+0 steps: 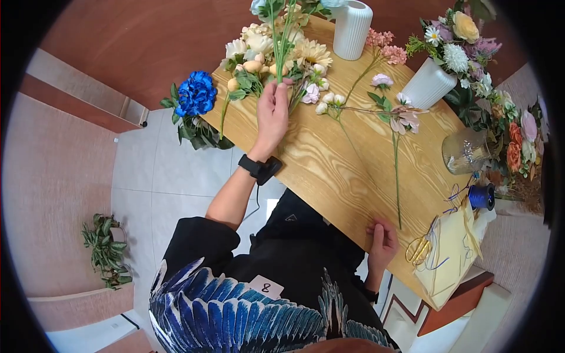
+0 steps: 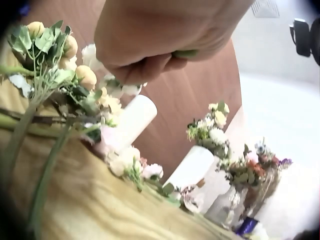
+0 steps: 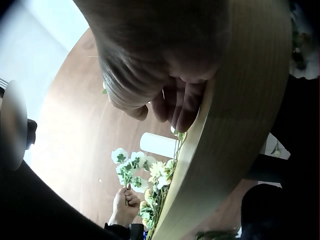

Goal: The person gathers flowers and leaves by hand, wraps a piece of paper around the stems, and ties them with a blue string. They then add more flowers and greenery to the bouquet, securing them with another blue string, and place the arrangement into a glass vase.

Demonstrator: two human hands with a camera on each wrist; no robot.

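Observation:
In the head view the left hand grips a bundle of green stems, raised over the table's far left part. Pale blue and white blooms top those stems, partly cut off by the frame; the right wrist view shows the blooms above the left hand. Cream and yellow flowers lie on the table behind the left hand. The right hand rests at the table's near edge with loosely bent fingers and nothing in them. Left of it, in the left wrist view, the left hand is closed around a bit of green stem.
Two white ribbed vases stand at the back, one holding flowers. Pink flowers lie mid-table. A glass jar, blue spool, gold-handled scissors and yellow paper are at the right. Blue flowers hang past the left edge.

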